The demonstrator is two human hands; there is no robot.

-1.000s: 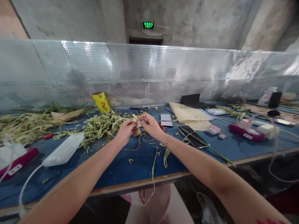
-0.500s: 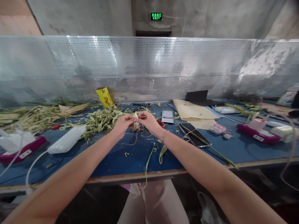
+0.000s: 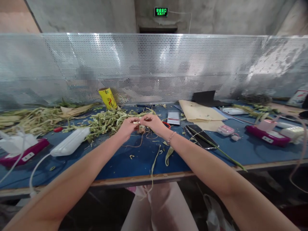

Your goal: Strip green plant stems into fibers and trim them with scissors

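In the middle of the blue table, my left hand (image 3: 127, 129) and my right hand (image 3: 155, 124) meet, fingertips pinched together. Between them they hold a short pale strip (image 3: 136, 123), which looks like plant leaf. Just under the fingers is a small pale and brown bundle (image 3: 141, 129), partly hidden by the hands. A thin brown thread (image 3: 141, 139) trails from it onto the table. Left of my left hand lies a heap of curled green leaf pieces (image 3: 103, 124). Beside my right hand, a red ring-shaped thing (image 3: 167, 124) shows in part.
A yellow tube (image 3: 107, 98) stands by the perforated metal screen (image 3: 154, 64). Leftward are a white power strip (image 3: 71, 141) and long dried leaves (image 3: 36, 120). To the right lie a phone (image 3: 201, 136), brown paper (image 3: 199, 112) and a pink case (image 3: 225, 130). Leaf strips (image 3: 155, 163) hang near the front edge.
The pale strip between my fingertips has turned from upright to nearly flat, pointing left. Both hands stay in about the same place, still pinching. The view has tilted slightly.
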